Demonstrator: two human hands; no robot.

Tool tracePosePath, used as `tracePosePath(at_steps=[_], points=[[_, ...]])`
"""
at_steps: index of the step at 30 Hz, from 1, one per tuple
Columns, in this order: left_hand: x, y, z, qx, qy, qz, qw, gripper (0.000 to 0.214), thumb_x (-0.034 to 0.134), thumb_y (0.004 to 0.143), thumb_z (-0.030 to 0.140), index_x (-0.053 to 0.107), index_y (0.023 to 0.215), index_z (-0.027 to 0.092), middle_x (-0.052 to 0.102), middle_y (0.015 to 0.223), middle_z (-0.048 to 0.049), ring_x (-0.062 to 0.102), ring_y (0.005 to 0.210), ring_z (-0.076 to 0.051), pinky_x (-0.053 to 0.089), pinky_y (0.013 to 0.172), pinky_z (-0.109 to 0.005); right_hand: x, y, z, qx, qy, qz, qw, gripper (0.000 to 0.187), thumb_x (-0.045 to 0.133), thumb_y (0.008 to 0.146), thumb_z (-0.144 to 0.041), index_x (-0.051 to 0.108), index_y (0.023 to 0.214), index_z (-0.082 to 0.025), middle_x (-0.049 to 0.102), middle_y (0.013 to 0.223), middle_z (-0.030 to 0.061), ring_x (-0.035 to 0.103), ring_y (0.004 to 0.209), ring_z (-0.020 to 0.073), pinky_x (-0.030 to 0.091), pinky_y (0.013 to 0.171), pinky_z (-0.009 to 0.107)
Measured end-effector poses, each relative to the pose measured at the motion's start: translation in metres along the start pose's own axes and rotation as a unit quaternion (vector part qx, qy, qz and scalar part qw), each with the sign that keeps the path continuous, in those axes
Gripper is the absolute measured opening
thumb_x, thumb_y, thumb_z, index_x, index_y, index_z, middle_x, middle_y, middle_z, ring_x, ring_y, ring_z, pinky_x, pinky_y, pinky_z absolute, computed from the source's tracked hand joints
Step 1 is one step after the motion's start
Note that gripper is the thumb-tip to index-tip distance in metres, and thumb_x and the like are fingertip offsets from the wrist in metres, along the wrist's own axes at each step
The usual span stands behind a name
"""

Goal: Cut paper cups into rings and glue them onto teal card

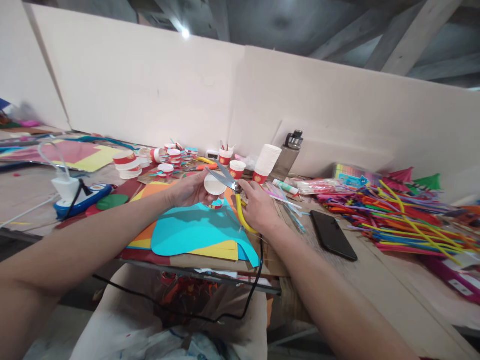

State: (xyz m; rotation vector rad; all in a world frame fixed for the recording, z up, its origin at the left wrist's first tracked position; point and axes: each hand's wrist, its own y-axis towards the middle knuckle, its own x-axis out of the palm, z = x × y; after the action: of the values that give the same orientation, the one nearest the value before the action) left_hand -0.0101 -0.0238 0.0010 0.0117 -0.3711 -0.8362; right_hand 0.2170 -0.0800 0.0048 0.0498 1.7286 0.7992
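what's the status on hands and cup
Left hand grips paper cup, base toward camera. Right hand holds yellow-handled scissors, blades open at the cup. Coloured paper underneath.

You face a long wooden worktable (393, 295). Behind the worktable stand pale, flat wall panels (150, 90), which meet at a seam behind its middle. Above the worktable, past the panels' top edge, you see a grey sloped ceiling with bare beams (412, 35). One small bright lamp (185, 33) shines up to the left. Below the worktable's near edge, the floor (56, 336) looks pale grey.
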Motion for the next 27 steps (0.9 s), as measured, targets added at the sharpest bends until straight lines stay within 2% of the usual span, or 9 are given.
tracePosePath(at_steps=[6,17,24,27], points=[[-0.0043,0.0011,-0.0021,0.003,-0.005,-0.012,1.000,0.057,0.062,0.082,0.066,0.068,0.094,0.010,0.073,0.084,-0.0120,0.059,0.057,-0.011,0.050,0.052,-0.022,-0.0029,0.0002,-0.0024,0.007,-0.026,-0.006,1.000,0.043,0.054,0.090,-0.026,0.055,0.133,-0.017,0.064,0.116,0.0158,0.061,0.098,0.0279,0.045,0.079,0.035],[-0.0040,0.0016,-0.0014,-0.016,-0.014,0.010,1.000,0.065,0.049,0.086,0.072,0.067,0.089,0.010,0.070,0.076,-0.0118,0.056,0.052,-0.010,0.046,0.048,-0.021,-0.0091,0.0015,-0.0051,0.012,-0.065,-0.028,0.997,0.040,0.053,0.092,-0.027,0.058,0.130,-0.016,0.066,0.112,0.0160,0.062,0.095,0.0295,0.044,0.075,0.035],[-0.0019,0.0012,-0.0025,-0.031,-0.018,-0.010,0.999,0.065,0.059,0.078,0.074,0.066,0.090,0.011,0.067,0.075,-0.0089,0.051,0.052,-0.009,0.045,0.049,-0.020,-0.0065,0.0008,-0.0049,0.007,-0.033,-0.009,0.999,0.043,0.054,0.092,-0.029,0.055,0.133,-0.017,0.064,0.116,0.0148,0.061,0.100,0.0273,0.045,0.079,0.034],[-0.0021,0.0008,-0.0029,-0.039,-0.017,-0.011,0.999,0.066,0.056,0.079,0.075,0.065,0.092,0.011,0.067,0.076,-0.0092,0.051,0.053,-0.010,0.043,0.049,-0.020,-0.0068,0.0006,-0.0040,0.005,-0.036,-0.014,0.999,0.042,0.053,0.092,-0.028,0.056,0.133,-0.017,0.064,0.116,0.0149,0.061,0.100,0.0274,0.045,0.079,0.034]])
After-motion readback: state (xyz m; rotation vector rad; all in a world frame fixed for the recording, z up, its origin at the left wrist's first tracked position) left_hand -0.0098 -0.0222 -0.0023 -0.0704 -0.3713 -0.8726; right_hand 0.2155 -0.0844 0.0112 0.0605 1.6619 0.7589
